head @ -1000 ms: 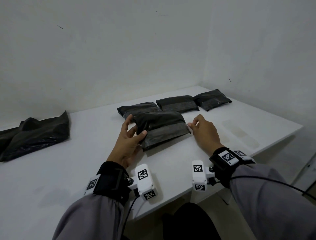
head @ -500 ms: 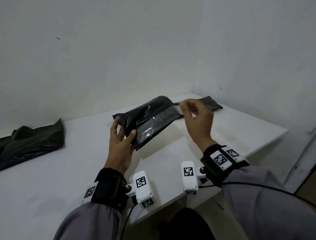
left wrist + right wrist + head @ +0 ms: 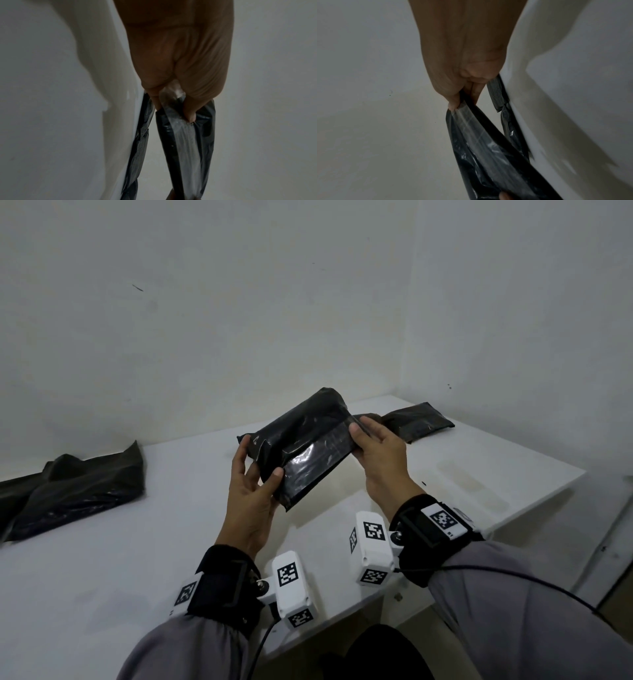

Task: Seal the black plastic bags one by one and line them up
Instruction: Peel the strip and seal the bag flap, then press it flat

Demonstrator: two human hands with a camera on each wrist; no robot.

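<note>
Both hands hold one black plastic bag (image 3: 301, 440) up above the white table (image 3: 462, 491), its glossy flap strip facing me. My left hand (image 3: 255, 477) pinches the bag's left end, thumb on the flap. My right hand (image 3: 371, 440) grips the right end. The left wrist view shows my left hand (image 3: 187, 108) pinching the bag (image 3: 185, 148) by its flap. In the right wrist view my right hand (image 3: 460, 100) pinches the flap of the bag (image 3: 484, 146). A sealed black bag (image 3: 421, 421) lies at the table's back right, and the held bag hides others.
A heap of loose black bags (image 3: 72, 484) lies at the table's far left. White walls meet in a corner behind the table. The table's right edge (image 3: 548, 498) drops off close to my right wrist.
The bag went from lying on the table under both hands to being lifted and tilted in the air. My right hand shifted from the bag's top corner to grip its right end.
</note>
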